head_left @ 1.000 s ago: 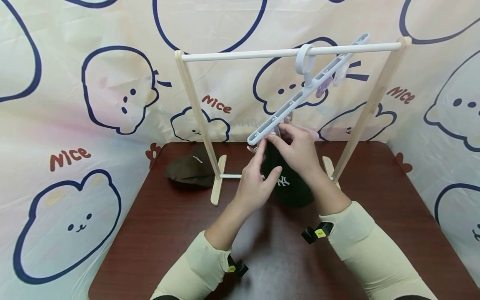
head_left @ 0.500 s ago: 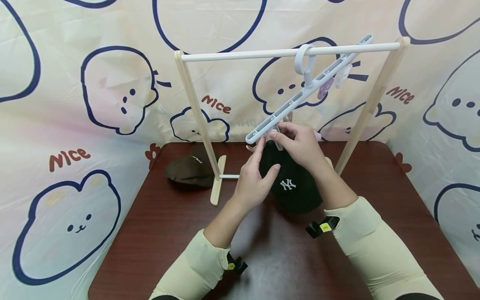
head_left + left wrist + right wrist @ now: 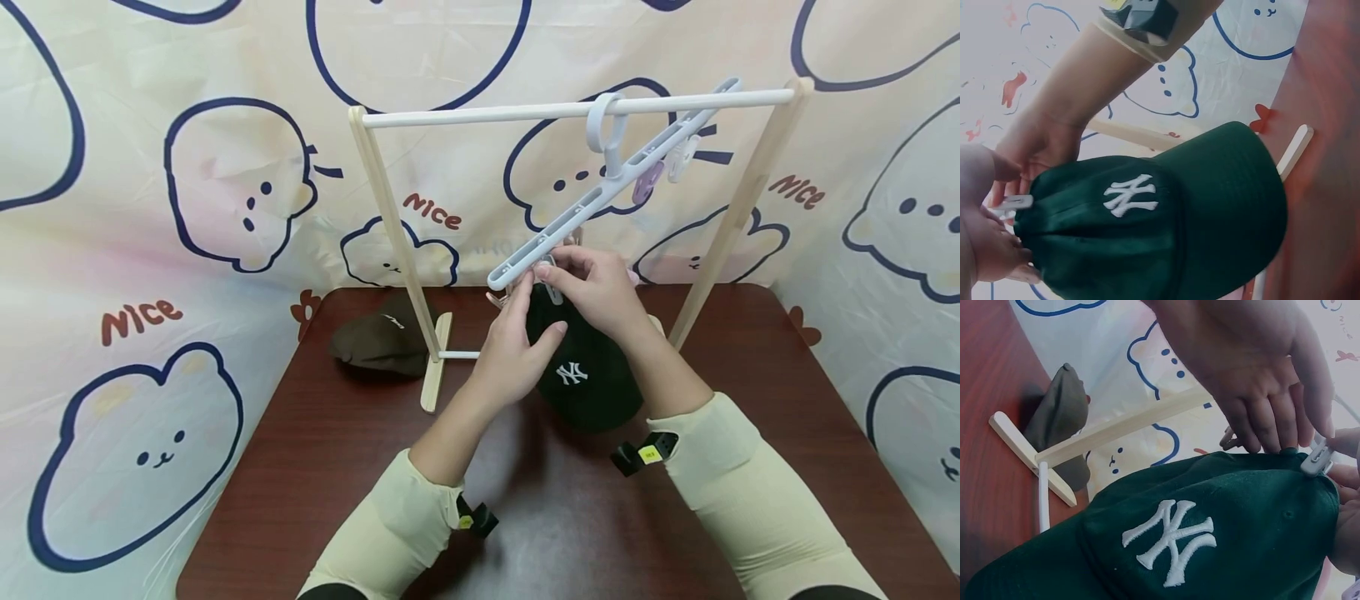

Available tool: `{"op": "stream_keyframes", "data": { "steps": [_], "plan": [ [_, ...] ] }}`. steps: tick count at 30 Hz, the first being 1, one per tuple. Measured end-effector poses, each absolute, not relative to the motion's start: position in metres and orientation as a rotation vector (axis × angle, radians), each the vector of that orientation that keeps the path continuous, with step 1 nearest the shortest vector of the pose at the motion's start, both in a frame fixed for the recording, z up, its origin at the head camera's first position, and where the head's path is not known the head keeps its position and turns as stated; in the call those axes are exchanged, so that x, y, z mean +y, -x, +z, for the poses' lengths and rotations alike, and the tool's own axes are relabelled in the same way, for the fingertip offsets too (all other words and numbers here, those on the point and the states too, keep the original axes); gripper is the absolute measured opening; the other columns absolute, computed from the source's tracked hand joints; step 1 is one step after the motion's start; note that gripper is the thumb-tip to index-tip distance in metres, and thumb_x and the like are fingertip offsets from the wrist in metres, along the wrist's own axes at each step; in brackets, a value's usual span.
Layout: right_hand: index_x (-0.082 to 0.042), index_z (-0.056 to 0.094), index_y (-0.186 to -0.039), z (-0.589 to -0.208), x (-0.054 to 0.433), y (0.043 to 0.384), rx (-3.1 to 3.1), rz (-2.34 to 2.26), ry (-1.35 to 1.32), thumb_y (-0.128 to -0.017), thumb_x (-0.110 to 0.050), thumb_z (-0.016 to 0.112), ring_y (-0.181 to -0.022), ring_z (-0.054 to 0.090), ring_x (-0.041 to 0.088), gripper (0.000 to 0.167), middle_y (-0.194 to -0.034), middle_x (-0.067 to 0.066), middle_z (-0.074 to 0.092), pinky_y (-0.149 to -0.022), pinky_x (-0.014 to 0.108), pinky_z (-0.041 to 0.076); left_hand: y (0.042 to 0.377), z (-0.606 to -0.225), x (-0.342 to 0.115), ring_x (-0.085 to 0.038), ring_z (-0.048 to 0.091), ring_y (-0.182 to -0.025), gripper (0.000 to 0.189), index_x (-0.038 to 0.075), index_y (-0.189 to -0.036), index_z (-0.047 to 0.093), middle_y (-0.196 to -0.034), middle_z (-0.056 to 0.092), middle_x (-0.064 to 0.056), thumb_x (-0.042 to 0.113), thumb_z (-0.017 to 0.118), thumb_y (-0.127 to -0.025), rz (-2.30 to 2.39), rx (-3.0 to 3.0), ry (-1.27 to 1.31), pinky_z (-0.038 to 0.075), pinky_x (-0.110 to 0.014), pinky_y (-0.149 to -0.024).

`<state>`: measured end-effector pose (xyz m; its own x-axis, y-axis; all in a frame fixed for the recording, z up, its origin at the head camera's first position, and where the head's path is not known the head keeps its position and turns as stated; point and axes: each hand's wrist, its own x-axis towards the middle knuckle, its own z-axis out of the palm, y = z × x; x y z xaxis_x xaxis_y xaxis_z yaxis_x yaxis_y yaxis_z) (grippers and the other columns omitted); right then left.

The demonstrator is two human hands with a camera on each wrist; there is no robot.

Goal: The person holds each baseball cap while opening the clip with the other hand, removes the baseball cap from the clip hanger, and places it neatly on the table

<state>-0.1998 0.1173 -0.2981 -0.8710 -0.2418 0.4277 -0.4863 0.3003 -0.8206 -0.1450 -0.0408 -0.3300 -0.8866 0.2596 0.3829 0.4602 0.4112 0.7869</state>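
A dark green baseball cap [image 3: 600,392] with a white NY emblem hangs crown-up beneath the low end of a pale blue hanger [image 3: 566,217]. My right hand [image 3: 607,296] pinches a whitish clip [image 3: 553,293] at the cap's edge; the same clip [image 3: 1016,202] shows in the left wrist view. My left hand [image 3: 506,362] is at the crown's edge beside it, its fingertips partly behind the fabric and its thumb standing apart. In the right wrist view, the left fingers [image 3: 1263,419] bend down to the cap [image 3: 1260,512].
The hanger hooks over the white rod [image 3: 480,114] of a wooden rack [image 3: 393,221]. A purple clip [image 3: 647,182] and a white clip [image 3: 683,158] dangle from its raised end. A brown cap [image 3: 382,337] lies by the rack's left foot on the dark red table [image 3: 300,467].
The green cap has swung slightly right and down, showing more of its front and emblem. My right forearm has shifted a little right. Both hands stay at the hanger's low end.
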Motion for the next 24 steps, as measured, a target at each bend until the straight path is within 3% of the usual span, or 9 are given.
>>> {"op": "stream_keyframes", "data": {
  "steps": [9, 16, 24],
  "plan": [
    [0.0, 0.071, -0.112, -0.299, 0.119, 0.2, -2.323, 1.624, -0.666, -0.094, -0.02, 0.068, -0.076, 0.058, 0.016, 0.027, -0.094, 0.012, 0.07, -0.069, 0.019, 0.049, 0.148, -0.315, -0.04, -0.013, 0.033, -0.145, 0.06, 0.009, -0.153, 0.034, -0.156, 0.039, -0.004, 0.023, 0.058, -0.099, -1.272, -2.613, 0.59, 0.029, -0.036, -0.118],
    [-0.002, 0.072, -0.105, -0.297, 0.121, 0.201, -2.368, 1.598, -0.632, -0.093, -0.024, 0.069, -0.076, 0.055, 0.018, 0.025, -0.085, 0.009, 0.066, -0.067, 0.022, 0.046, 0.149, -0.311, -0.041, -0.018, 0.053, -0.129, 0.045, 0.006, -0.139, 0.055, -0.135, 0.059, -0.008, 0.016, 0.063, -0.095, -1.192, -2.595, 0.565, 0.041, -0.037, -0.11],
    [0.0, 0.071, -0.112, -0.291, 0.123, 0.201, -2.453, 1.651, -0.589, -0.092, -0.027, 0.07, -0.089, 0.059, 0.02, 0.034, -0.1, 0.013, 0.07, -0.08, 0.025, 0.052, 0.155, -0.31, -0.043, -0.018, 0.059, -0.122, 0.04, 0.007, -0.13, 0.064, -0.128, 0.065, -0.007, 0.016, 0.07, -0.091, -1.147, -2.573, 0.547, 0.046, -0.036, -0.105]
  ]
}}
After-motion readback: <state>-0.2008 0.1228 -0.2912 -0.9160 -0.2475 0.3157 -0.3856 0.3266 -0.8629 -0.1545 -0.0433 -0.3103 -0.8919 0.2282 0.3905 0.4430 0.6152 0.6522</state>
